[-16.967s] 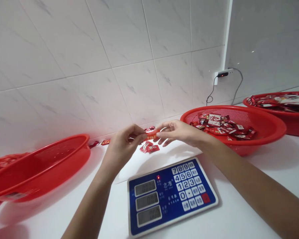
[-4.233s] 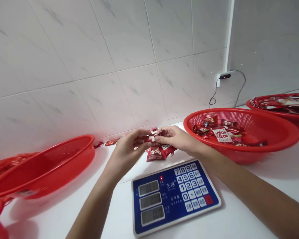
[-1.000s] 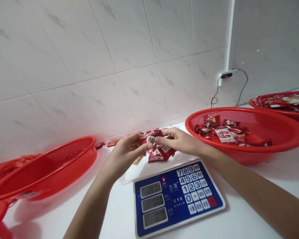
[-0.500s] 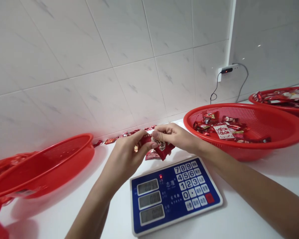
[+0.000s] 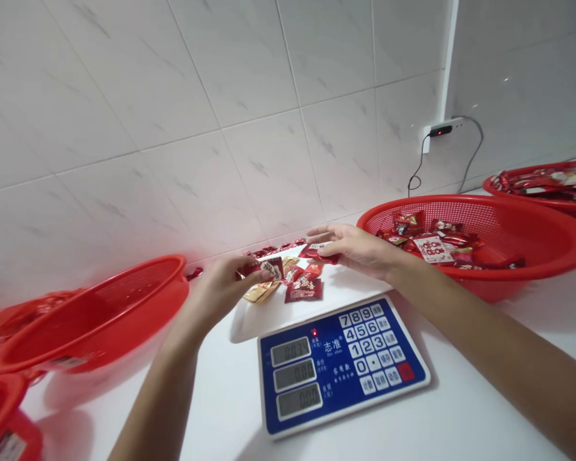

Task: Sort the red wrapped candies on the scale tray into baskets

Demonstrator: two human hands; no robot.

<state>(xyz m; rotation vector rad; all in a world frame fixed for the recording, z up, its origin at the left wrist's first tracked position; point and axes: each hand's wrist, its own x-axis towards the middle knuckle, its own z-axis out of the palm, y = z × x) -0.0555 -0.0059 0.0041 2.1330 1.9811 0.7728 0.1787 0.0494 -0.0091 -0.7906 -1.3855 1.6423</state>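
My left hand (image 5: 223,285) is closed on a red candy packet (image 5: 271,269) with pale lettering, held over the left part of the scale's white pan (image 5: 343,286). To the right, my right hand (image 5: 358,250) pinches another red packet (image 5: 322,252) between thumb and fingers. Between and below the hands, several red and gold packets lie on the pan; a dark red packet (image 5: 304,290) is nearest the front. The blue keypad panel (image 5: 338,365) of the scale faces me, its three displays lit with digits that are partly blurred.
A red basket (image 5: 532,234) of packets stands right, with another full basket (image 5: 547,182) behind it. Red baskets (image 5: 125,320) also stand at left. More packets (image 5: 269,250) lie along the tiled wall. A power strip (image 5: 444,130) with cables hangs on the wall.
My hands have moved apart, left hand leftward and right hand slightly right and up, each now with its own packet. The pan and the packets on it have come into view.
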